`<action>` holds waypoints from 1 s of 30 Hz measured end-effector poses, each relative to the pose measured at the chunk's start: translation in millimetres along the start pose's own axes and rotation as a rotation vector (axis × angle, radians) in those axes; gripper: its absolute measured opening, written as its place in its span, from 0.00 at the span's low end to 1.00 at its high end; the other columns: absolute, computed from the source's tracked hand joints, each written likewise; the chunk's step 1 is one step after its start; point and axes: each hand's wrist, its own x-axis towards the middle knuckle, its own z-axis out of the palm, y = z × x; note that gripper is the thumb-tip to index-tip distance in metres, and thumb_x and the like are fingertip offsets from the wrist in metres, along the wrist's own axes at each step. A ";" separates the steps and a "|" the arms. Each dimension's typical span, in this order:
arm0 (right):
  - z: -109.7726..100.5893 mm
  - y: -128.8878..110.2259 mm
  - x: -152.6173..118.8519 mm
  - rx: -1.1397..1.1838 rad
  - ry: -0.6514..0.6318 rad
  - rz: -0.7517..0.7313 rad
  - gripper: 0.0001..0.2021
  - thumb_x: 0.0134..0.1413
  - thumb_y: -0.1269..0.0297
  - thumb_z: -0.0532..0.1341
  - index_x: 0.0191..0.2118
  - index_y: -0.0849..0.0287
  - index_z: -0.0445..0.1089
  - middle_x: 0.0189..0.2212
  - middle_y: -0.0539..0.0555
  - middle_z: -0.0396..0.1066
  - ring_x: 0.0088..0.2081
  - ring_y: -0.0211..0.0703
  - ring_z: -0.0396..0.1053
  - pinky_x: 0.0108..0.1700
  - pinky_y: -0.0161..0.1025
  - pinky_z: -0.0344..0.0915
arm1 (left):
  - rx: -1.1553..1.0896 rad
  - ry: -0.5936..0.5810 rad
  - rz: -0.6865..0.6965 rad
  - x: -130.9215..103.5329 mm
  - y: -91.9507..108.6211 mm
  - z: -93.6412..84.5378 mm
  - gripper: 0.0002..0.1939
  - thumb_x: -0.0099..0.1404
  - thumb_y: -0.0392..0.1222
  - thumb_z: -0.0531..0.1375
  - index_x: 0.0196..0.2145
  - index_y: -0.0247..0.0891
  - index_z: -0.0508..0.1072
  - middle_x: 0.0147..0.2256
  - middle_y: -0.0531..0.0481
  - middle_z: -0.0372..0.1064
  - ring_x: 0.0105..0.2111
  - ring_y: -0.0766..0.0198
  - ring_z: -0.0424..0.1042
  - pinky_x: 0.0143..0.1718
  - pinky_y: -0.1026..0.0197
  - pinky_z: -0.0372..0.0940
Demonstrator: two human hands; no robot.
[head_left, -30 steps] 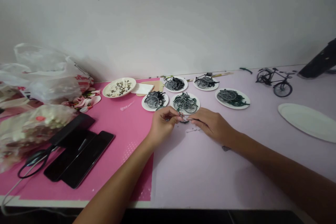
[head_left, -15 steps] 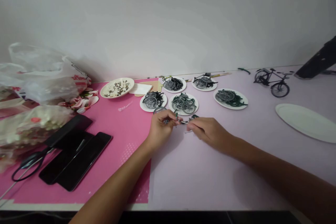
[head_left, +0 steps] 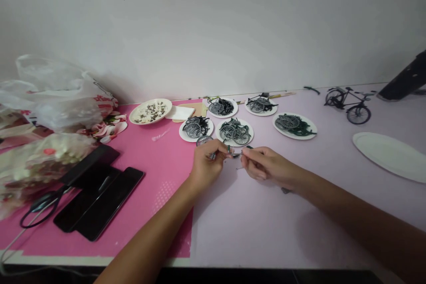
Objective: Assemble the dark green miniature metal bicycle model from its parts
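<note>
— Plain pale wall behind, and below it a worktop [head_left: 253,213], pink on the left, lilac on the right.

— Biggest clutter first: crumpled plastic bags [head_left: 53,97] heaped at far left, dark flat cases [head_left: 100,199] and black scissors [head_left: 40,206] in front of them.

— Then an oval white platter [head_left: 389,155] at right, and a finished toy bicycle [head_left: 348,103] standing upright beyond it, near the wall.

— Five small plates [head_left: 294,125] of grey and green bicycle parts in two rows mid-worktop; a bowl [head_left: 150,111] of tiny bits to their left.

— Both forearms stretched forward from the near edge, converging just in front of the plates.

— Left hand [head_left: 206,164] curled, fingertips pinched shut on a small green part [head_left: 229,151].

— Right hand [head_left: 264,166] likewise narrowed to a pinch, gripping a thin metal piece [head_left: 238,154] that points at the green part, the two nearly meeting between the hands, just above the lilac surface.
</note>
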 end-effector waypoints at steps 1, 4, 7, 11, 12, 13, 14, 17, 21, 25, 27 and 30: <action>-0.5 -0.3 0.0 -0.016 0.007 0.003 0.24 0.67 0.41 0.59 0.33 0.59 0.71 0.14 0.42 0.55 0.18 0.34 0.47 0.25 0.36 0.48 | -0.014 0.007 -0.014 -0.7 -0.7 1.5 0.10 0.63 0.30 0.61 0.25 0.39 0.73 0.28 0.49 0.77 0.31 0.63 0.77 0.35 0.63 0.70; 0.5 0.8 -0.5 -0.127 0.105 -0.032 0.28 0.67 0.37 0.56 0.27 0.57 0.67 0.15 0.43 0.53 0.19 0.35 0.47 0.24 0.37 0.46 | -0.029 0.032 -0.049 -3.7 -3.8 7.4 0.08 0.63 0.31 0.63 0.27 0.38 0.74 0.29 0.49 0.78 0.31 0.63 0.76 0.34 0.63 0.69; 2.9 2.9 -2.6 -0.369 0.301 -0.176 0.31 0.68 0.35 0.51 0.22 0.55 0.54 0.18 0.45 0.49 0.22 0.36 0.47 0.26 0.38 0.46 | -0.021 0.062 -0.065 -6.3 -5.9 12.4 0.07 0.64 0.31 0.64 0.28 0.38 0.74 0.29 0.49 0.77 0.30 0.64 0.74 0.33 0.64 0.67; 2.4 3.1 -6.3 -0.646 0.395 -0.335 0.27 0.72 0.42 0.51 0.24 0.54 0.52 0.21 0.45 0.50 0.24 0.38 0.49 0.27 0.39 0.47 | -0.004 0.067 -0.071 -7.1 -5.3 13.9 0.06 0.65 0.32 0.65 0.29 0.38 0.75 0.30 0.49 0.78 0.30 0.64 0.74 0.35 0.63 0.67; 1.4 3.0 -6.6 -0.695 0.401 -0.377 0.26 0.72 0.45 0.52 0.25 0.54 0.52 0.21 0.45 0.51 0.24 0.38 0.50 0.27 0.39 0.48 | -0.001 0.065 -0.075 -7.0 -4.8 13.6 0.06 0.65 0.33 0.65 0.29 0.38 0.75 0.31 0.48 0.78 0.31 0.63 0.74 0.36 0.62 0.67; 0.3 3.1 -6.6 -0.739 0.407 -0.420 0.24 0.73 0.47 0.53 0.25 0.54 0.53 0.21 0.45 0.52 0.24 0.38 0.51 0.27 0.38 0.49 | 0.001 0.062 -0.080 -6.7 -4.3 13.3 0.06 0.65 0.33 0.65 0.30 0.38 0.75 0.31 0.48 0.78 0.31 0.63 0.74 0.36 0.62 0.67; -0.8 3.3 -6.2 -0.776 0.414 -0.461 0.23 0.73 0.49 0.53 0.26 0.54 0.53 0.22 0.45 0.53 0.24 0.38 0.52 0.28 0.38 0.50 | -0.002 0.061 -0.088 -6.5 -3.8 13.0 0.06 0.66 0.34 0.65 0.30 0.38 0.75 0.32 0.48 0.78 0.32 0.63 0.75 0.36 0.62 0.67; -3.6 4.3 -3.8 -0.859 0.426 -0.574 0.19 0.72 0.55 0.56 0.28 0.54 0.56 0.23 0.46 0.57 0.25 0.38 0.55 0.29 0.38 0.53 | -0.030 0.065 -0.126 -5.5 -3.2 12.6 0.05 0.66 0.35 0.65 0.31 0.38 0.76 0.33 0.47 0.79 0.33 0.62 0.76 0.37 0.62 0.67; -5.0 4.5 -1.7 -0.952 0.422 -0.715 0.13 0.72 0.61 0.58 0.32 0.55 0.62 0.27 0.48 0.62 0.28 0.40 0.59 0.31 0.38 0.56 | -0.059 0.080 -0.186 -5.0 -4.6 12.8 0.03 0.65 0.35 0.65 0.32 0.38 0.76 0.34 0.47 0.79 0.34 0.62 0.76 0.38 0.62 0.68; -6.9 2.7 -1.5 -1.074 0.412 -0.803 0.10 0.72 0.63 0.59 0.35 0.55 0.63 0.28 0.50 0.65 0.31 0.42 0.62 0.32 0.38 0.57 | -0.079 0.094 -0.228 -6.2 -6.4 12.9 0.02 0.64 0.35 0.65 0.33 0.38 0.75 0.35 0.47 0.79 0.35 0.61 0.76 0.40 0.61 0.68; -8.6 1.2 -0.9 -1.144 0.386 -0.837 0.09 0.72 0.63 0.58 0.36 0.55 0.64 0.29 0.51 0.66 0.33 0.43 0.63 0.33 0.39 0.59 | -0.088 0.099 -0.244 -6.8 -6.7 13.0 0.02 0.63 0.35 0.65 0.32 0.38 0.75 0.34 0.48 0.78 0.35 0.61 0.75 0.39 0.61 0.67; -10.4 -0.9 0.3 -1.224 0.320 -0.877 0.10 0.73 0.64 0.57 0.35 0.56 0.67 0.28 0.52 0.68 0.33 0.44 0.63 0.35 0.40 0.60 | -0.110 0.099 -0.268 -6.5 -6.8 12.7 0.04 0.62 0.33 0.64 0.29 0.38 0.74 0.32 0.49 0.77 0.33 0.62 0.75 0.38 0.61 0.67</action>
